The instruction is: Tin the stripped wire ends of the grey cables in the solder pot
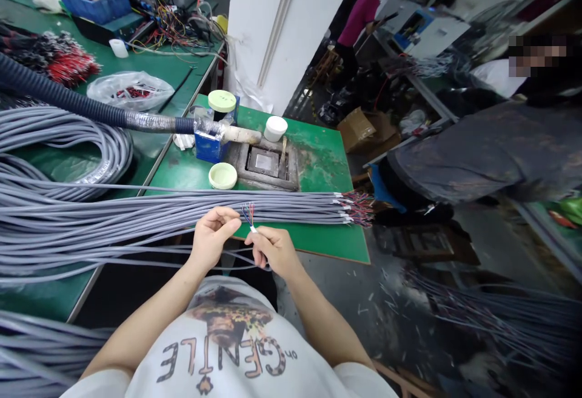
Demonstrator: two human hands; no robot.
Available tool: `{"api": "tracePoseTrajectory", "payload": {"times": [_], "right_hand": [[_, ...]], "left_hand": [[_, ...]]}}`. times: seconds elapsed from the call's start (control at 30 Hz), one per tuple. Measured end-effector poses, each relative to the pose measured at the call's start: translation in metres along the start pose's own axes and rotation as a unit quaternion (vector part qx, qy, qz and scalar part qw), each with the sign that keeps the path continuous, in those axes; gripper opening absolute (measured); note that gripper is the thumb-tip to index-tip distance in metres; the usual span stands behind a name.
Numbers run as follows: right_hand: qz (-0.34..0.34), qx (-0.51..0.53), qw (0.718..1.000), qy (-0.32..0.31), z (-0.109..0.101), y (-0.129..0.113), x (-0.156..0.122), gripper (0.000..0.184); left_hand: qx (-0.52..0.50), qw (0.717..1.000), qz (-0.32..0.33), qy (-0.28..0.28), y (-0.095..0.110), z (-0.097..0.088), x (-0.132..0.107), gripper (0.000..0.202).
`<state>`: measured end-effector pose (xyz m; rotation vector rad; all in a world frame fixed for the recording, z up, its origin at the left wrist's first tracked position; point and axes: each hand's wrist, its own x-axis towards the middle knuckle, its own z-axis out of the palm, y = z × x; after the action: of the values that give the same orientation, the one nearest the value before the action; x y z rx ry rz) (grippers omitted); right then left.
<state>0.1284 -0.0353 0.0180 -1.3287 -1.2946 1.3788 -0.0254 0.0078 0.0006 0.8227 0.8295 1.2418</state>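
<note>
My right hand (275,252) is closed round the end of a grey cable (227,263), with its stripped coloured wires (248,215) sticking up between thumb and finger. My left hand (213,237) pinches at those same wire tips from the left. Both hands hover just in front of a long bundle of grey cables (182,207) lying across the green table (318,155); the bundle's stripped ends (357,209) fan out at the right.
A metal solder pot (266,164) sits sunk in the table, with a white jar (275,128), a green lid (222,175) and a blue box (210,143) beside it. A dark corrugated hose (68,102) runs in from the left. Other people work at the back right.
</note>
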Motion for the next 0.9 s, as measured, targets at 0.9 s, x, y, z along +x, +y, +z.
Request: {"api": "tracePoseTrajectory", "payload": {"times": [0.9], "right_hand": [[0.013,0.203,0.979,-0.018,0.002,-0.005,0.015,0.025]], "left_hand": [[0.064,0.998,0.014,-0.01,-0.001,0.014,-0.01,0.016]]}}
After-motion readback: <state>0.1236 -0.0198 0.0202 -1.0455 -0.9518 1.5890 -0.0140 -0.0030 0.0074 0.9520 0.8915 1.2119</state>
